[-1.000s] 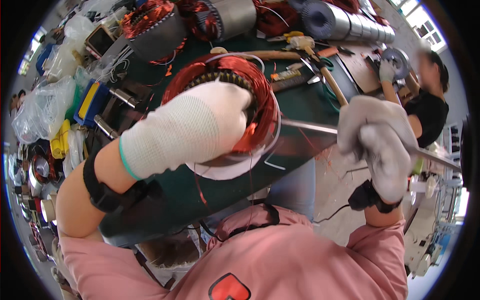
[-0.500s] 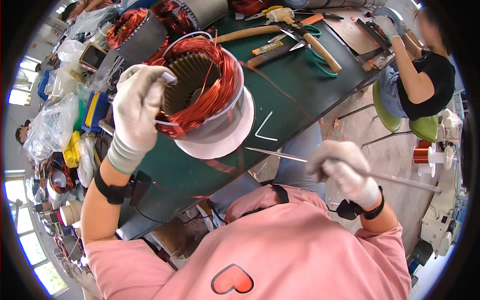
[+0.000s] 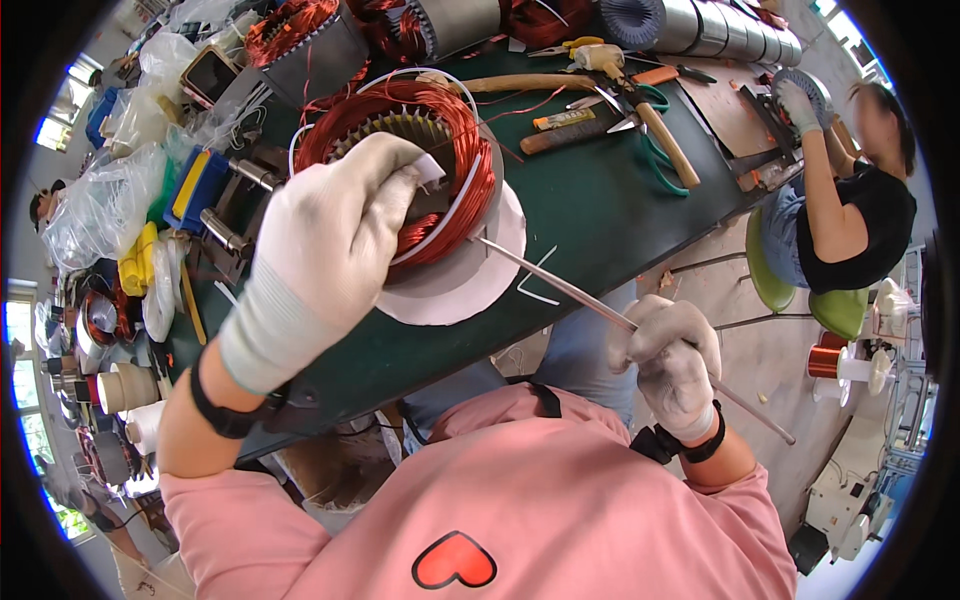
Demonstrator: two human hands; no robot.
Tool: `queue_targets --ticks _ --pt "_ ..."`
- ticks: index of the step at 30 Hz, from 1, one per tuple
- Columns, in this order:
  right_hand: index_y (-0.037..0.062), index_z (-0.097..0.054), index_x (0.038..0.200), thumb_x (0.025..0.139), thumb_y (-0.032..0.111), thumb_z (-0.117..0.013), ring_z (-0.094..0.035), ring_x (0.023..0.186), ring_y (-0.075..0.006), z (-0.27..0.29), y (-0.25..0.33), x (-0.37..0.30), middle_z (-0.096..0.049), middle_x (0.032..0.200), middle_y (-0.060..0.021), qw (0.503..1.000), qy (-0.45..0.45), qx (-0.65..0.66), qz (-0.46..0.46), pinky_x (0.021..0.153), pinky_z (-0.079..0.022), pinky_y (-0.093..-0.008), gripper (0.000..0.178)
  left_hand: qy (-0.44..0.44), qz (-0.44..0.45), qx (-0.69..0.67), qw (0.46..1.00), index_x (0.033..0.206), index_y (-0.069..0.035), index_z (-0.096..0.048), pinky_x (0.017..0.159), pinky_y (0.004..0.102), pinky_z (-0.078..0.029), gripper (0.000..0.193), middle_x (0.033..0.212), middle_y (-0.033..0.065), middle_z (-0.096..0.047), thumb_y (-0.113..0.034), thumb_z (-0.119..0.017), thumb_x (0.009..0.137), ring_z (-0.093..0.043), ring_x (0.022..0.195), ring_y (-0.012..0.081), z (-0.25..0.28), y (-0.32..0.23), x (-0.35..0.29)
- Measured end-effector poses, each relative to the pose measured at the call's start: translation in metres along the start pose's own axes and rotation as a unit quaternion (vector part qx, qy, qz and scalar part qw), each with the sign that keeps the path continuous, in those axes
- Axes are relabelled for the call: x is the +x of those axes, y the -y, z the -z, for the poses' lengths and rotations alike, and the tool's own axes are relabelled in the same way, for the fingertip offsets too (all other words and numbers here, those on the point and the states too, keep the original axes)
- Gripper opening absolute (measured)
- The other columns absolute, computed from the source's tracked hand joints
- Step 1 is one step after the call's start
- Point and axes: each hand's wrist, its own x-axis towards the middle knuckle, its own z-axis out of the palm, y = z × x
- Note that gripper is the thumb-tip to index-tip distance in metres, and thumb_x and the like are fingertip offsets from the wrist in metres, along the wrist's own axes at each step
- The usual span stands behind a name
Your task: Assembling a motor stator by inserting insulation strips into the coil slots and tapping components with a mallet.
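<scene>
A motor stator with red-brown copper windings (image 3: 468, 200) stands on a white round disc (image 3: 440, 300) upon the green table. Over the near left side of its opening, my left hand (image 3: 320, 235), in a whitish knitted glove, pinches a small white slip (image 3: 428, 172) between thumb and fingers. White cord and sleeving loop round the coils. My right hand (image 3: 670, 355), gloved as well, is wrapped round a long thin metal rod (image 3: 570, 290). The rod's tip is at the near right edge of the stator; whether it touches the coils I cannot tell.
A bent white strip (image 3: 541, 280) lies right of the disc. Beyond are a wooden-handled hammer (image 3: 665, 140), green-handled scissors (image 3: 655, 165) and other wound stators (image 3: 310, 50). Blue boxes (image 3: 195, 195) and plastic bags stand left. Another person (image 3: 850, 200) works at the far right.
My left hand has moved right, over the stator opening, with the white slip. The rod's tip has come up to the stator's near right edge. The whole view has shifted somewhat.
</scene>
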Motion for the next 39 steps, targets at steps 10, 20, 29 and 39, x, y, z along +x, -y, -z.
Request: queue_targets --ticks 10,20,29,39 --pt "-0.0013 -0.058 0.103 0.103 0.020 -0.045 -0.060 0.071 -0.0236 -0.016 -0.008 0.022 -0.058 0.082 -0.0149 0.998 -0.048 0.035 -0.024 0.065 -0.048 -0.0345 0.025 0.285 0.019 -0.005 0.958 0.108 0.001 -0.071 0.083 0.0434 -0.055 0.023 0.094 0.0214 -0.073 -0.007 -0.055 0.092 -0.071 0.090 0.0394 0.026 0.009 0.045" --pt "0.0097 -0.045 0.089 0.108 0.032 -0.045 -0.046 0.057 -0.0202 -0.012 -0.046 0.035 -0.055 0.071 -0.0098 0.962 -0.070 0.255 -0.073 0.056 -0.039 -0.0359 0.029 0.283 -0.032 -0.026 0.958 0.102 0.000 -0.064 0.070 0.0481 -0.056 0.018 0.075 0.0228 -0.067 -0.017 -0.060 0.100 -0.071 0.077 0.0401 0.021 0.033 0.034" --pt "0.0055 -0.053 0.082 0.107 0.035 -0.050 -0.052 0.060 -0.0245 -0.007 -0.043 0.032 -0.061 0.073 -0.0158 0.984 -0.065 0.160 -0.051 0.057 -0.044 -0.0387 0.039 0.339 0.002 -0.060 0.939 0.106 -0.001 -0.066 0.069 0.0464 -0.058 0.018 0.074 0.0217 -0.069 -0.017 -0.061 0.099 -0.072 0.073 0.0391 0.024 0.031 0.044" --pt "-0.0005 -0.069 0.089 0.103 0.025 -0.050 -0.064 0.071 -0.0286 -0.012 0.001 0.065 -0.071 0.090 -0.0201 0.982 0.096 -0.157 0.035 0.065 -0.051 -0.0398 0.035 0.393 0.032 0.047 0.918 0.104 0.003 -0.065 0.072 0.0464 -0.059 0.019 0.077 0.0227 -0.070 -0.010 -0.056 0.092 -0.072 0.075 0.0392 0.022 0.015 0.050"
